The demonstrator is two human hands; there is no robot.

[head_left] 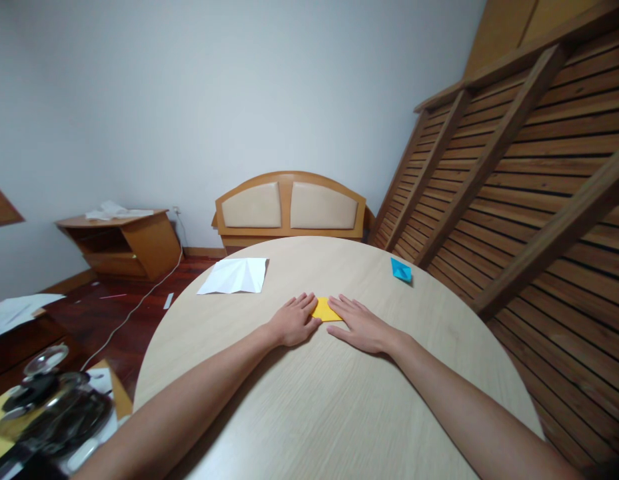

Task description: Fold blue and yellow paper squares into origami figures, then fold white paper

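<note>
A small folded piece of yellow paper (pixel 326 311) lies flat on the round wooden table (pixel 309 413). My left hand (pixel 295 321) rests on its left side, palm down with the fingers stretched out. From the right, my right hand (pixel 360 325) lies flat over the paper's other side, thumb spread apart. The hands cover both ends of the paper, so only its middle shows. Farther off at the right is a folded blue paper piece (pixel 402 270). A creased white sheet (pixel 235 275) lies toward the table's far left edge.
Wooden slatted panels (pixel 514 200) lean along the right side. Behind the table stands a headboard (pixel 290 230) against the wall. A low cabinet (pixel 139 250) with papers on top is at the left, and a white cable (pixel 144 297) crosses the floor. Cluttered items (pixel 64 407) sit at lower left.
</note>
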